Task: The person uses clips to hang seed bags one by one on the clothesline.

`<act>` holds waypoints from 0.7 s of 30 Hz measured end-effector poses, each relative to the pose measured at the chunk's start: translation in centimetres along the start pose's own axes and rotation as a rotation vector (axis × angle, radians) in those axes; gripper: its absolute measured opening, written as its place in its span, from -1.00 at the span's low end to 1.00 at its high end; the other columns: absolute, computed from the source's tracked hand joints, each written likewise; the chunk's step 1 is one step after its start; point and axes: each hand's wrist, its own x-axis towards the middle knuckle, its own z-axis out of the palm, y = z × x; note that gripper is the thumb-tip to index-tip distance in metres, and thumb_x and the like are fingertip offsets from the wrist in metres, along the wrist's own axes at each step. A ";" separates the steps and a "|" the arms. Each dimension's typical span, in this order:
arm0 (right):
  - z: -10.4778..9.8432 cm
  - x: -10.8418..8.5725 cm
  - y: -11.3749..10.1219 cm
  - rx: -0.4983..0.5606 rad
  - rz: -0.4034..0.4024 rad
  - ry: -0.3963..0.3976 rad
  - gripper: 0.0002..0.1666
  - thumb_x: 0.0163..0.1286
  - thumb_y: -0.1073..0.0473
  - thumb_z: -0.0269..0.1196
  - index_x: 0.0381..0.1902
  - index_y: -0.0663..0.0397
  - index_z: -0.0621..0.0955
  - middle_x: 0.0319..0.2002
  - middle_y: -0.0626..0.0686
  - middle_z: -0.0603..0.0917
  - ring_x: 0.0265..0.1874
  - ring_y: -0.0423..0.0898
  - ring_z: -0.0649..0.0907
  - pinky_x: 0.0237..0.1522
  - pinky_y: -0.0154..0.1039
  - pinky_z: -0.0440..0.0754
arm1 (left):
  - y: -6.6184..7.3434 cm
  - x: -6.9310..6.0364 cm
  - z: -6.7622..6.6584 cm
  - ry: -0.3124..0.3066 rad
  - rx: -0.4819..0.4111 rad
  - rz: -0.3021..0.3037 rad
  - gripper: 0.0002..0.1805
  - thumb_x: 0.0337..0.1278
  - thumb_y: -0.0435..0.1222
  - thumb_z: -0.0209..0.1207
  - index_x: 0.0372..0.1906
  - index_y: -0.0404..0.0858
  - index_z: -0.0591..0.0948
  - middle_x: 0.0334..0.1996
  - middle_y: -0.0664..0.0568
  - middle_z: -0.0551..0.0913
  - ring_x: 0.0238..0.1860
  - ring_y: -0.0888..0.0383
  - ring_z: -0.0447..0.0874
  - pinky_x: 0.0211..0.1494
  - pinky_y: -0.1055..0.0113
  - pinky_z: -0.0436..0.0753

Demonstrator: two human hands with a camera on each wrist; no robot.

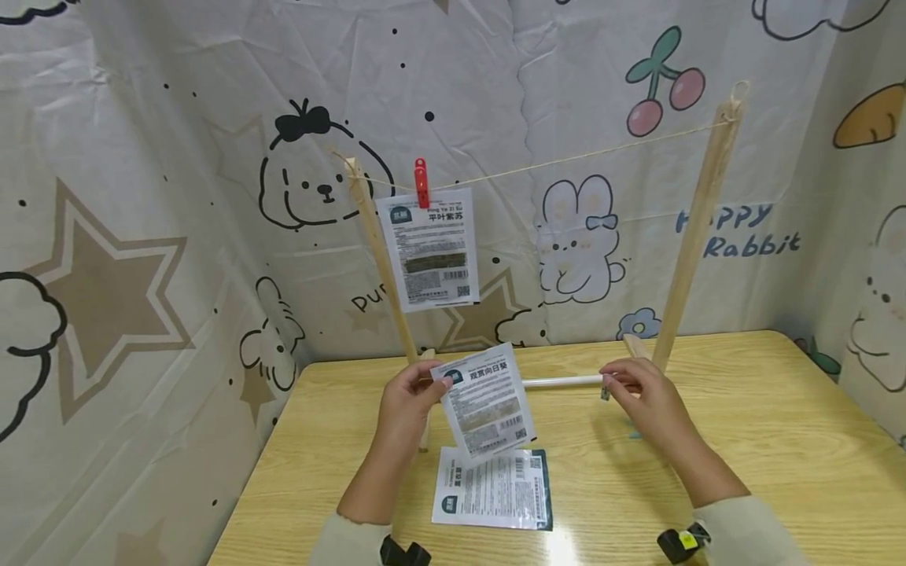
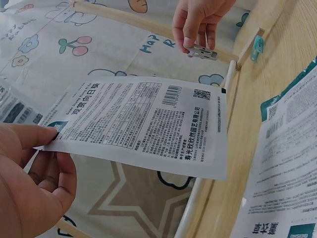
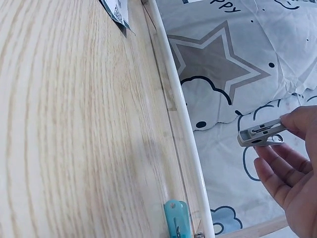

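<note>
My left hand pinches the upper left corner of a white printed seed packet, thumb on its face. In my right hand is a grey clothespin, pinched between thumb and fingers, seen best in the right wrist view. Behind, a red clothespin fixes another seed packet to a thin string. A further seed packet, with a dark green edge, lies on the table below the held one and is partly covered by it in the head view.
Two wooden posts carry the string. A white rod runs between them, low over the wooden table. Near the right post's foot lies a teal clothespin. A patterned cloth hangs behind.
</note>
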 end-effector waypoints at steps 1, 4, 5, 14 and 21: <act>-0.1 0.0 0.0 -0.006 -0.001 -0.001 -0.77 0.52 0.12 0.21 -0.01 0.11 0.68 -0.05 0.06 0.63 -0.17 -0.59 0.52 -0.09 -0.68 0.52 | 0.1 0.0 0.0 -0.002 -0.003 0.002 -0.74 0.23 -0.38 0.32 0.02 -0.24 0.68 -0.13 -0.06 0.68 -0.16 0.12 0.59 -0.09 0.38 0.63; -0.3 0.1 -0.1 -0.022 -0.010 0.004 -0.77 0.52 0.11 0.21 -0.02 0.09 0.68 -0.04 0.04 0.63 -0.18 -0.59 0.51 -0.11 -0.66 0.52 | 0.5 0.1 0.2 -0.007 -0.004 0.006 -0.74 0.22 -0.39 0.32 0.01 -0.25 0.69 -0.14 -0.04 0.68 -0.17 0.13 0.58 -0.08 0.36 0.63; -0.3 0.1 -0.1 -0.023 -0.013 0.007 -0.78 0.52 0.11 0.21 -0.02 0.08 0.68 -0.03 0.05 0.63 -0.18 -0.58 0.51 -0.12 -0.65 0.52 | 0.6 0.1 0.3 -0.008 -0.007 0.009 -0.74 0.21 -0.39 0.32 0.01 -0.26 0.69 -0.14 -0.04 0.68 -0.18 0.14 0.58 -0.09 0.37 0.63; -0.7 0.0 -0.4 -0.027 -0.026 0.014 -0.79 0.53 0.11 0.20 -0.02 0.05 0.68 -0.02 0.05 0.63 -0.18 -0.55 0.52 -0.14 -0.62 0.53 | 1.3 0.8 0.9 -0.017 0.013 0.041 -0.75 0.23 -0.38 0.32 0.00 -0.29 0.68 -0.16 -0.03 0.64 -0.19 0.16 0.57 -0.19 0.42 0.63; -1.2 0.1 -0.7 -0.050 -0.026 0.017 -0.81 0.52 0.10 0.21 -0.03 0.00 0.68 0.01 0.05 0.63 -0.19 -0.51 0.54 -0.14 -0.61 0.54 | 2.0 1.2 1.1 -0.010 0.029 0.050 -0.73 0.20 -0.41 0.32 0.00 -0.29 0.68 -0.19 -0.01 0.65 -0.20 0.17 0.57 -0.20 0.42 0.61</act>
